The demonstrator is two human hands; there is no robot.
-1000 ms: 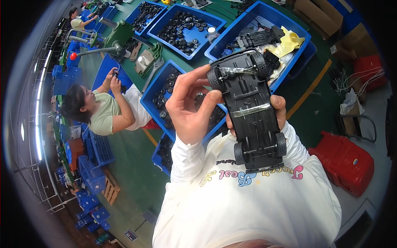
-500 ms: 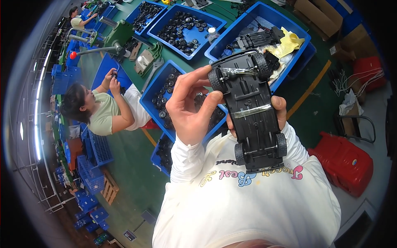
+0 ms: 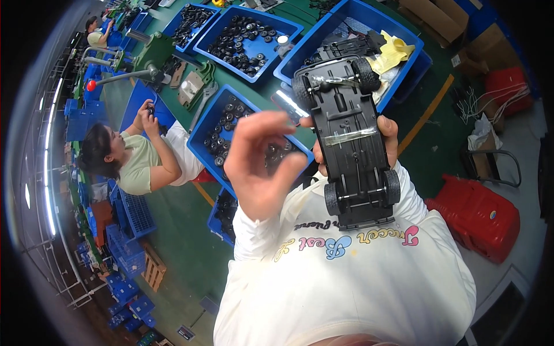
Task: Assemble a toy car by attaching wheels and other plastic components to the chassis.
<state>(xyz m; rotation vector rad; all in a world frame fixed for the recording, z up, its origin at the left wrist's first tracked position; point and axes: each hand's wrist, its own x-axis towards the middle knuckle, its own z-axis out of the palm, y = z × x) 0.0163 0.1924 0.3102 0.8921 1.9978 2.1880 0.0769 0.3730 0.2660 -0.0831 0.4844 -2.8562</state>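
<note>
A black toy car chassis (image 3: 353, 164), underside showing, stands nearly upright in front of my chest. It has four-wheel form, with knobbly wheels at both ends, and shiny clear strips (image 3: 349, 137) cross it. My right hand (image 3: 388, 135) grips it from behind, thumb on its right edge; most of its fingers are hidden. My left hand (image 3: 259, 164) is slightly blurred, just left of the chassis and apart from it, thumb and fingers spread in a curve with nothing between them. Behind that hand is a blue bin (image 3: 206, 115) of small black wheels.
Farther back, a blue bin (image 3: 199, 47) holds more wheels, and a larger one (image 3: 411, 69) holds black chassis and yellow cloth. A hand press with a red-knobbed lever (image 3: 122, 76) stands left, near a seated co-worker (image 3: 144, 164). A red stool (image 3: 476, 219) is at right.
My left hand has let go of the chassis' upper left side and moved slightly left and down. My right hand keeps its hold. The view has shifted a little.
</note>
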